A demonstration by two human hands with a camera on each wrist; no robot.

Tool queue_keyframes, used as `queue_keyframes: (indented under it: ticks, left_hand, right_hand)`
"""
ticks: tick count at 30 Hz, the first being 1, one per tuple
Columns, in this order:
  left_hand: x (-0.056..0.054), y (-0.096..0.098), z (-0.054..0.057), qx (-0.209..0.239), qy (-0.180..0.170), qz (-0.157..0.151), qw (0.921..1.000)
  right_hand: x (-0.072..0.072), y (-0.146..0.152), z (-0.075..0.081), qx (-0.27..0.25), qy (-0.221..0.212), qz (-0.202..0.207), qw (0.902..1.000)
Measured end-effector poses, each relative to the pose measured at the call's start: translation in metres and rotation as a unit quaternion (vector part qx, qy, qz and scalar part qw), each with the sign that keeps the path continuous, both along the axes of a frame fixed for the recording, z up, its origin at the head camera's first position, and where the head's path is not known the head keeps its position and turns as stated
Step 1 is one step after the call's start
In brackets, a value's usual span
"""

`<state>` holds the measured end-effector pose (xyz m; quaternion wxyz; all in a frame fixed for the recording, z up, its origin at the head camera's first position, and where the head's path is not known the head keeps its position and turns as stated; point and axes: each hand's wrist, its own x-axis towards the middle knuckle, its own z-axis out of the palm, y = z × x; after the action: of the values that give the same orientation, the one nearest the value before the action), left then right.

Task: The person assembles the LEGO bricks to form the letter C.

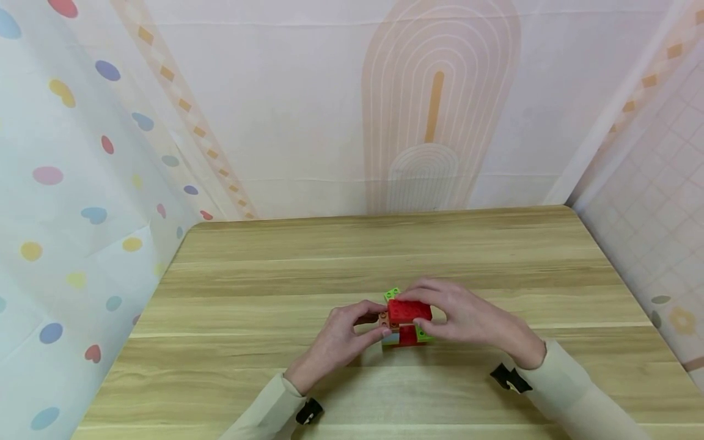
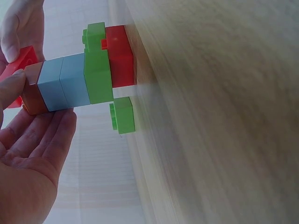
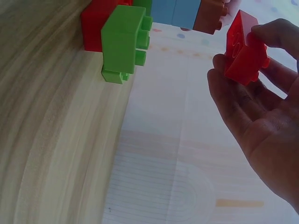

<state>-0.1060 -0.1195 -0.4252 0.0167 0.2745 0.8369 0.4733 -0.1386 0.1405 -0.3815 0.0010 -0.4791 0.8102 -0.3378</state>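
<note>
My right hand [image 1: 464, 311] holds a red toy building brick [image 1: 409, 310] between thumb and fingers, above a small stack of bricks. That red brick [image 3: 245, 51] is tilted in the right wrist view, close to the studs of a brown brick [image 3: 209, 16] with a narrow gap between. The brown brick [image 2: 35, 88] tops two light blue bricks [image 2: 63, 81], a green brick [image 2: 98, 77] and a lower red brick [image 2: 121, 56] at the table. My left hand [image 1: 349, 330] pinches the brown brick, its thumb on one side and fingers on the other.
Another green brick [image 2: 124, 115] sits low beside the stack in the left wrist view. The bricks stand on a wood-grain table [image 1: 264, 275]. A patterned cloth [image 1: 286, 110] hangs behind the table, with more cloth at both sides.
</note>
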Motion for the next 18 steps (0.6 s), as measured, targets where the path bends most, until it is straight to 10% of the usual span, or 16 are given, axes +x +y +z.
queue_keyframes:
  ticks: [18]
  left_hand:
    - [-0.0013,-0.0006,-0.0008,0.016,-0.018,-0.009,0.9997]
  right_hand:
    - [0.0048,-0.0006,-0.0041,0.022,0.003,-0.01,0.9997]
